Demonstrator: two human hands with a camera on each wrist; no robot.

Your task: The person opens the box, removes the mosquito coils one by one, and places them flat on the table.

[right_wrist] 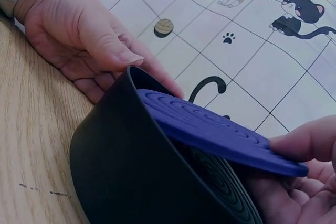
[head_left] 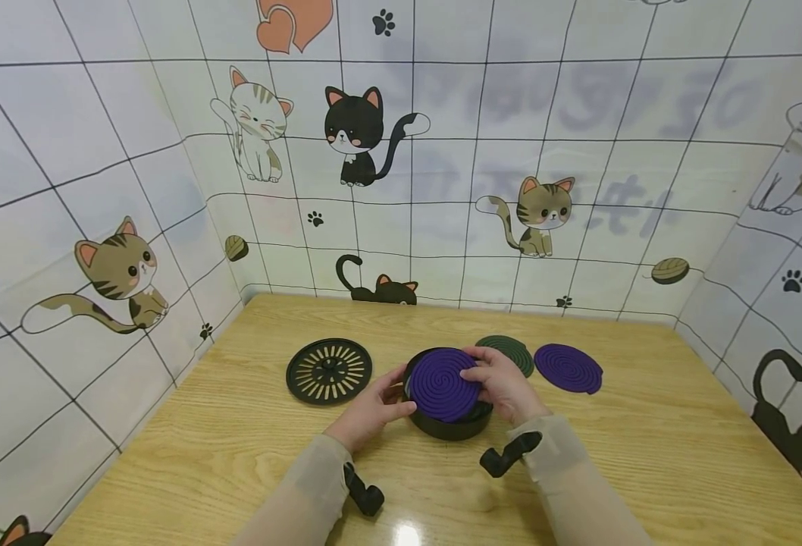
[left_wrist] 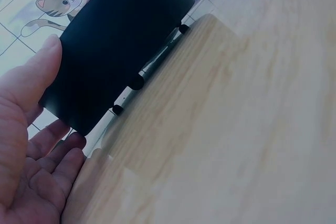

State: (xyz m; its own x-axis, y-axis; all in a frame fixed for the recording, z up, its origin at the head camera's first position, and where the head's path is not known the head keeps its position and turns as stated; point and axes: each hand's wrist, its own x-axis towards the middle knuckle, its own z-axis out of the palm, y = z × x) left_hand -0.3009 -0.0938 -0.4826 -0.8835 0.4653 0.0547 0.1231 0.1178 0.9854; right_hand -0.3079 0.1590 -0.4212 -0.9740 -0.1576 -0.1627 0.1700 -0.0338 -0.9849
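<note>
A black round mosquito coil holder [head_left: 445, 430] stands on the table on small feet, its top uncovered. My left hand [head_left: 371, 411] grips its left side, thumb in front and fingers behind. My right hand [head_left: 508, 387] pinches a purple mosquito coil [head_left: 444, 384] at its right edge. That coil is tilted, its far edge inside the holder's rim and the pinched edge raised, as the right wrist view shows. Beneath it inside the holder lies a green coil [right_wrist: 218, 179], partly covered. The right fingers under the purple coil are partly hidden.
A black slotted lid [head_left: 329, 371] with a centre knob lies left of the holder. Behind my right hand is another green coil [head_left: 508, 353], partly hidden, with a second purple coil [head_left: 568, 368] to its right. Cat-printed walls enclose the wooden table [head_left: 189, 455].
</note>
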